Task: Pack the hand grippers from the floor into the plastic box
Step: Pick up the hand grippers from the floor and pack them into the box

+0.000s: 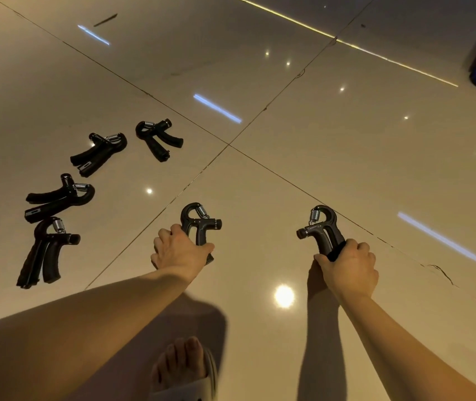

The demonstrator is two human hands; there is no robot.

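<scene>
Hand gripper (195, 224) in left hand (180, 250) grip, second gripper (323, 230) in right hand (349, 264), handles enclosed.

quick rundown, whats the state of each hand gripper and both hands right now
left hand, grips the handles of one gripper
right hand, grips the handles of another gripper
left-held gripper, in hand, spring end pointing away
right-held gripper, in hand, spring end pointing away
far floor gripper, lying flat, untouched
second floor gripper, lying flat, untouched
third floor gripper, lying flat, untouched
nearest floor gripper, lying flat, untouched
</scene>
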